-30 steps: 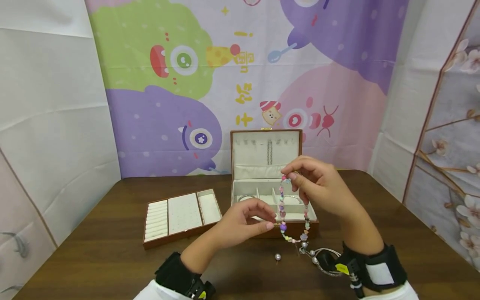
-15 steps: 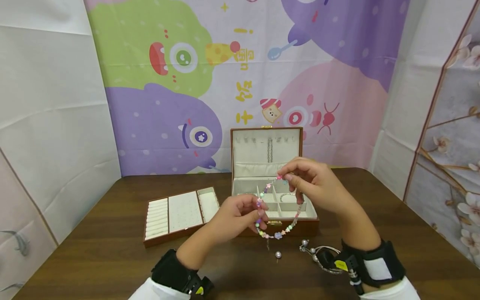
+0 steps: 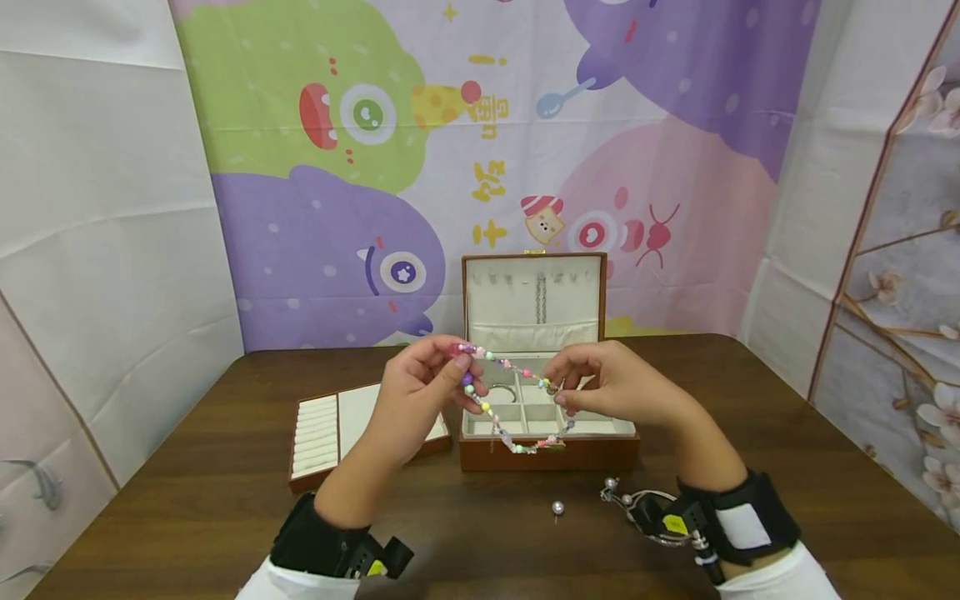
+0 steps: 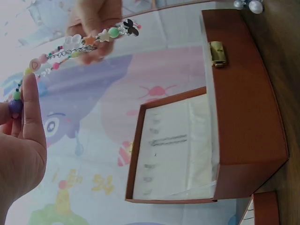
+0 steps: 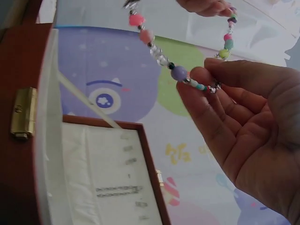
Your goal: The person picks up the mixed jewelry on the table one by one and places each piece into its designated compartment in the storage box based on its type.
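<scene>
A colorful beaded necklace (image 3: 517, 448) is stretched in a loop between both hands, above the front of an open brown jewelry box (image 3: 547, 455). My left hand (image 3: 416, 400) pinches its left end, near a purple bead, between thumb and fingers. On the opposite side my right hand (image 3: 618, 383) pinches the strand between thumb and forefinger. In the right wrist view, the beads run past the right fingertips (image 5: 213, 65), with a lilac bead (image 5: 179, 73) beside them. A silver chain (image 3: 541, 298) hangs inside the box lid, and a bangle (image 3: 504, 392) lies in a compartment.
Left of the box lies a tray (image 3: 315, 483) with ring rolls, partly behind the left hand. A pearl stud (image 3: 557, 507) rests on the table in front. Silvery bracelets with pearls (image 3: 628, 502) lie by the right wrist strap. A cartoon curtain (image 3: 337, 250) hangs behind.
The left hand has moved left and up, gripping the necklace and drawing it out sideways. The right hand has come down slightly, and the loop has turned from hanging upright to slanting.
</scene>
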`<state>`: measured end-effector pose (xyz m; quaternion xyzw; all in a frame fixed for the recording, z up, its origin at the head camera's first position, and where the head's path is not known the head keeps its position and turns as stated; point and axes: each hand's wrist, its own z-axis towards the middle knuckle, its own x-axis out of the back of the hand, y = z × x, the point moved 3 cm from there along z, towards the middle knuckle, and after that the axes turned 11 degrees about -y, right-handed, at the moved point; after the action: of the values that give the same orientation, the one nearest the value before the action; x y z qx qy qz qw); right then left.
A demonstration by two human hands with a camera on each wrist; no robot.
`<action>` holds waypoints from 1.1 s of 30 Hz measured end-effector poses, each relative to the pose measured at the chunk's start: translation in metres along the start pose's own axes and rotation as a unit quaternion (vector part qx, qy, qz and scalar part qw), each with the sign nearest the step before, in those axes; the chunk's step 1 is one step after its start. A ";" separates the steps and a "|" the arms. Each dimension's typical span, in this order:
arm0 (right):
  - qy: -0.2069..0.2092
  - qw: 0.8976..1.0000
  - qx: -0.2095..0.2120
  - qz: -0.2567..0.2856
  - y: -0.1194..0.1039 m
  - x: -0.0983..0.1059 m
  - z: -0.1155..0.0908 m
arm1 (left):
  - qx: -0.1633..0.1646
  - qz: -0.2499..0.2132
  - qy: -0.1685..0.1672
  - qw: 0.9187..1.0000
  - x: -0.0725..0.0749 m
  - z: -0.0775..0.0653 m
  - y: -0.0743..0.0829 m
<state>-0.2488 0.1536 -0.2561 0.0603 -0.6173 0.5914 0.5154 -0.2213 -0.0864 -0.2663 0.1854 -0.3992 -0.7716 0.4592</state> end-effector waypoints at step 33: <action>0.078 0.994 0.072 0.023 -0.021 -0.003 -0.003 | 0.158 0.132 -0.263 0.943 -0.031 -0.009 -0.053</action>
<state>-0.2307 0.1483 -0.2450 0.0362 -0.5325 0.6488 0.5423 -0.2289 -0.0500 -0.3162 -0.0086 -0.6434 -0.6523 0.4005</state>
